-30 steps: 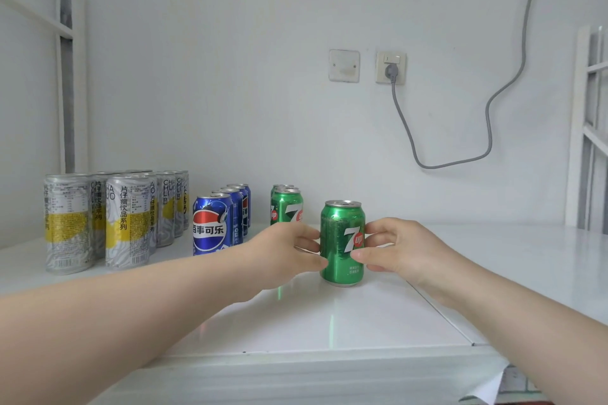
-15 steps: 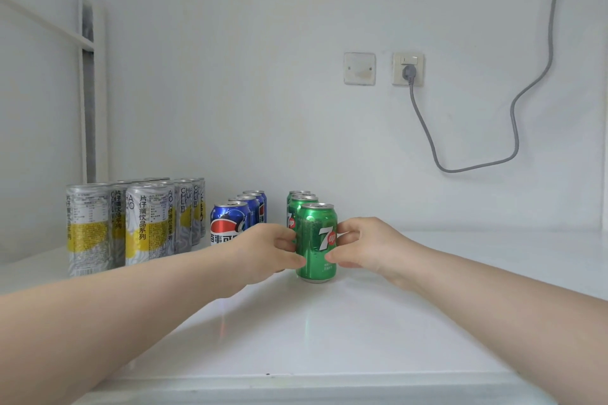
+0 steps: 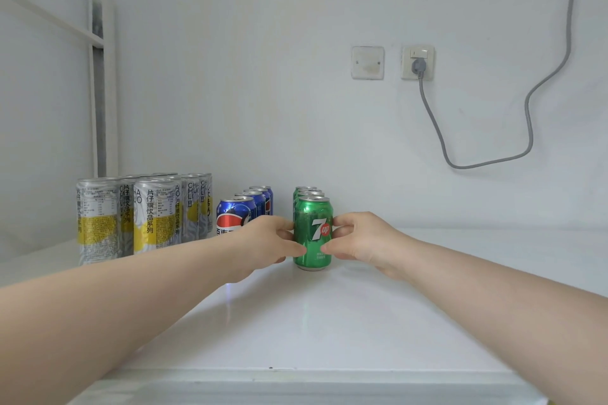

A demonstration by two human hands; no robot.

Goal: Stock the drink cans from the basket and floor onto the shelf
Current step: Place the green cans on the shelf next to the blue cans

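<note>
Two bare forearms reach over the glossy white shelf. The left hand and right hand grip the upright green aluminium 7up can from either side, fingers and thumbs curled round its wall. It stands on the shelf, fronting a row of green cans. To the left stand blue Pepsi cans, then tall silver-and-yellow cans. Behind, a grey cable hangs from a white wall socket.

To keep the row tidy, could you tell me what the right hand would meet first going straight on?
The right hand grips the front 7up can; beyond it, probably the green cans behind, though depth is unclear.
</note>
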